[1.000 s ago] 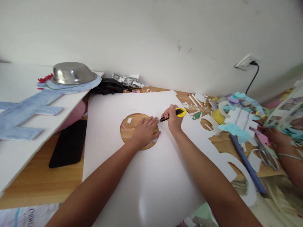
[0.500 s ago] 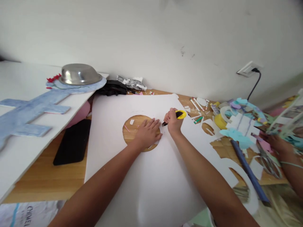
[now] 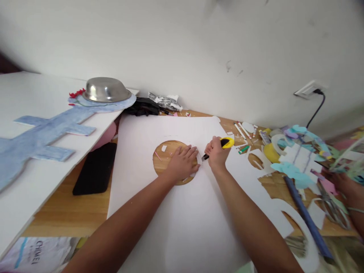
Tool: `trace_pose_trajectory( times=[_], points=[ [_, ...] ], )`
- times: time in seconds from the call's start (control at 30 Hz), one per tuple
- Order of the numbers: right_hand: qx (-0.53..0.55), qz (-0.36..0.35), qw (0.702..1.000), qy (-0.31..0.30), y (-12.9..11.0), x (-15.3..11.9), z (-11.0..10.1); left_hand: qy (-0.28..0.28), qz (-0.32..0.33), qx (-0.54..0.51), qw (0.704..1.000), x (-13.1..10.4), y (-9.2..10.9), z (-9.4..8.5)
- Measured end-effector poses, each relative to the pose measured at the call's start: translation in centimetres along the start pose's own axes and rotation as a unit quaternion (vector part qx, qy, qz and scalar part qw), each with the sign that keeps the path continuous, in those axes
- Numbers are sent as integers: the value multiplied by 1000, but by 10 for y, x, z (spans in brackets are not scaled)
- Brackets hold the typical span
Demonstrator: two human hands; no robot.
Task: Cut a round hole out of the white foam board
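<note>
A large white board point(image 3: 176, 212) lies on the wooden table, with a round hole cut in it. Through the hole the wood point(image 3: 163, 161) shows, with small white and pink scraps on it. My left hand point(image 3: 183, 162) lies flat with fingers spread over the right part of the hole and its edge. Just to the right, my right hand point(image 3: 216, 153) is wrapped round a yellow and black utility knife point(image 3: 226, 143). The knife's tip touches or is very near the board, right of the hole.
At left, a steel bowl point(image 3: 106, 90) sits upside down on a blue-painted cutout point(image 3: 54, 125). A black tablet-like slab point(image 3: 95, 168) lies beside the board. Markers point(image 3: 241, 129), tape, scissors point(image 3: 331, 208) and a blue stick point(image 3: 308, 220) are at right, near another person's hand point(image 3: 339, 184).
The whole view has shifted, so things appear farther right. My right hand and the knife have moved slightly down the board, toward me; my left hand stays flat by the hole.
</note>
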State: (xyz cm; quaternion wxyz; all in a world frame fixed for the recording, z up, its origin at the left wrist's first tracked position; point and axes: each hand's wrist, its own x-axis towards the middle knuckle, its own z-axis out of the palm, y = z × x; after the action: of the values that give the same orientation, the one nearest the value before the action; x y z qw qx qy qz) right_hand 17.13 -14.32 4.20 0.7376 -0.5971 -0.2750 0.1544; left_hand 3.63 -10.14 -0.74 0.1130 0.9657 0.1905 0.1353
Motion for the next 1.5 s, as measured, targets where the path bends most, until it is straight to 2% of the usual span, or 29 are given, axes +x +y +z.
trace_pose_trajectory(
  times=[0.13, 0.5, 0.7, 0.87, 1.07, 1.5],
  points=[
    [48, -10, 997, 57, -1, -9, -4, -6, 5, -4, 1000, 0, 1, -1],
    [-28, -23, 994, 108, -3, -24, -1, -1, 7, -12, 1000, 0, 1, 0],
    [9, -26, 992, 119, -7, -29, -4, 4, 0, -14, 1000, 0, 1, 3],
    [32, -79, 986, 146, -15, -20, -7, -1, 0, -14, 1000, 1, 1, 2],
    [36, -25, 991, 125, -8, -14, -6, -4, -2, -15, 1000, 2, 1, 0],
    [20, -31, 992, 119, -7, -19, -8, 1, 1, -12, 1000, 1, 1, -1]
  ],
)
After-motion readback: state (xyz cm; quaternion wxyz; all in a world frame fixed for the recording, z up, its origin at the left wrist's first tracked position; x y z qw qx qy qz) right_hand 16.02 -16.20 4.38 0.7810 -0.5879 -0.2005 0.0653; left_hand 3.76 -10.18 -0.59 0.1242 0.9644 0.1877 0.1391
